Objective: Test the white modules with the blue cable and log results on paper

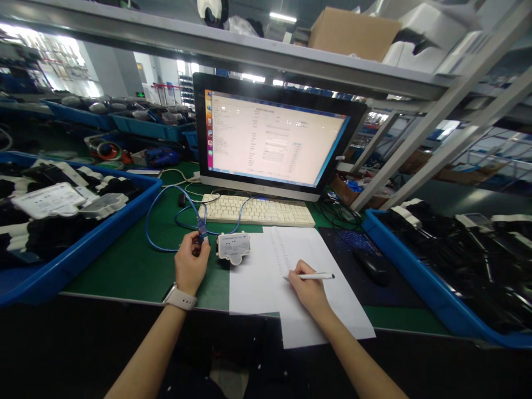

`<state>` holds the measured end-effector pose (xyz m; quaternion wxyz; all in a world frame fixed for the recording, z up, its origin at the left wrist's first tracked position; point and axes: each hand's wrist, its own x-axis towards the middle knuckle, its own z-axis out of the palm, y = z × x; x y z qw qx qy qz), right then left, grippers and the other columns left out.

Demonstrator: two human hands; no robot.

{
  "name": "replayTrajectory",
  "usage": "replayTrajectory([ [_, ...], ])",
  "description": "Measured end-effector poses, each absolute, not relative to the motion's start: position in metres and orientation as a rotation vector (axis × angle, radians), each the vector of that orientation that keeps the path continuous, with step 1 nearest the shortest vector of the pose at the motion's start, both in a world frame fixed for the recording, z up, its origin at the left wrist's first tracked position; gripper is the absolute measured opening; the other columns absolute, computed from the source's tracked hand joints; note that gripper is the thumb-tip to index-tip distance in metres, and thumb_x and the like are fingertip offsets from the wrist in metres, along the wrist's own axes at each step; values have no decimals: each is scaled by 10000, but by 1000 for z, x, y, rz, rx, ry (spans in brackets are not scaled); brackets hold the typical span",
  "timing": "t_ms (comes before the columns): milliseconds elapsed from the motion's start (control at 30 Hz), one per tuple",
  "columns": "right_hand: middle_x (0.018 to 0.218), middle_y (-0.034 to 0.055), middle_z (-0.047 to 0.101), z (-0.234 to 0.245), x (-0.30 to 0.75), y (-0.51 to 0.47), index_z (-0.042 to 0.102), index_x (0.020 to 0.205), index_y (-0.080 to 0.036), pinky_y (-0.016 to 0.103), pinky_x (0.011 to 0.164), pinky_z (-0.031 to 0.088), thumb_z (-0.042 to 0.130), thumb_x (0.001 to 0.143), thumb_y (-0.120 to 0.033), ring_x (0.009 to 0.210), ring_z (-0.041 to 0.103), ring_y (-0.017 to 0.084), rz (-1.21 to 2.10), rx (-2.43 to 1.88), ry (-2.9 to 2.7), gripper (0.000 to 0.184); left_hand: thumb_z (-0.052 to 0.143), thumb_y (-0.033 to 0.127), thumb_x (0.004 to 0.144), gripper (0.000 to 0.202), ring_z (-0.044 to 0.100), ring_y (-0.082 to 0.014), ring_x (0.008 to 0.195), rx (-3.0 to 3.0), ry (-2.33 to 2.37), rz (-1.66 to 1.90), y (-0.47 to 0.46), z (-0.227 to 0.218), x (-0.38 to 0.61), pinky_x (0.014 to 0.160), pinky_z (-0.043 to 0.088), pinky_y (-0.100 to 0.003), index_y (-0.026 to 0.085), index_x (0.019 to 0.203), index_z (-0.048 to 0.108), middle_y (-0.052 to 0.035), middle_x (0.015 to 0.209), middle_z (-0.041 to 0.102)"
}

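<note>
Green surfacing covers the counter (103, 271) in the head view, where both bare hands are at work. The left hand (192, 265), a pale-strapped watch (180, 297) on its wrist, pinches the plug (202, 228) of a blue cable (147, 226) between thumb and fingers; the cable loops over the counter behind and beside it. Just to the right of that hand lies a white-faced device (233, 245) with printed text too small to read, at the upper left corner of a paper sheet (251, 293). The right hand (310, 288) grips a white pen (318, 276), its tip at a second, larger sheet (305, 327) that bears faint columns of writing. Behind the papers stand a cream keyboard (266, 211) and a lit monitor (270, 138). Right of the papers, a black mouse (372, 267) rests on a dark mouse pad (344, 244). A blue bin (100, 235) at the left and another blue tray (409, 271) at the right hold black and white parts. A cardboard box (353, 33) sits on the shelf (249, 50) overhead.
</note>
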<state>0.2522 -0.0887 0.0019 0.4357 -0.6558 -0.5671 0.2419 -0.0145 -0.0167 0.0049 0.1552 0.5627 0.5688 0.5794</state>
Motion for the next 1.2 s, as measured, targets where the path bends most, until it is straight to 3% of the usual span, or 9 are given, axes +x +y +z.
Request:
replayTrajectory([
  [800, 441, -52, 402, 0, 254, -86, 343, 509, -239, 258, 488, 330, 499, 682, -306, 469, 402, 131, 572, -1624, -1359, 242, 523, 408, 773, 317, 613, -165, 593, 1592, 1623, 1633, -15, 2, -16, 551, 477, -257, 160, 968, 542, -33, 730, 625],
  [933, 477, -32, 489, 6, 261, -92, 473, 622, -234, 267, 440, 382, 507, 777, -417, 431, 452, 145, 647, -1552, -1277, 243, 524, 410, 774, 302, 607, -164, 580, 1584, 1591, 1673, -16, 3, -16, 534, 482, -260, 163, 947, 546, -36, 736, 622],
  [1000, 638, 19, 622, 8, 271, -97, 585, 799, -227, 297, 503, 464, 496, 816, -460, 533, 565, 184, 603, -1568, -1337, 250, 520, 414, 784, 295, 598, -162, 563, 1593, 1583, 1676, -17, 3, -16, 525, 483, -263, 166, 941, 550, -33, 723, 619],
  [1033, 798, 54, 677, 8, 277, -100, 618, 885, -231, 326, 627, 512, 488, 833, -457, 687, 629, 216, 550, -1582, -1412, 266, 516, 416, 791, 292, 592, -161, 553, 1596, 1585, 1673, -17, 2, -16, 519, 481, -265, 168, 940, 552, -31, 713, 616],
  [1100, 977, 78, 688, 5, 294, -104, 651, 916, -250, 398, 854, 489, 485, 835, -467, 936, 628, 268, 383, -1602, -1606, 285, 508, 419, 801, 293, 585, -163, 544, 1599, 1594, 1671, -16, 0, -16, 513, 480, -270, 169, 946, 554, -30, 703, 614],
  [1200, 1113, 121, 651, -5, 325, -102, 631, 999, -231, 483, 953, 433, 563, 738, -534, 1075, 571, 333, 105, -1697, -1748, 405, 498, 414, 811, 295, 591, -172, 559, 1597, 1602, 1680, -15, -2, -17, 512, 479, -277, 167, 962, 553, -35, 702, 618],
])
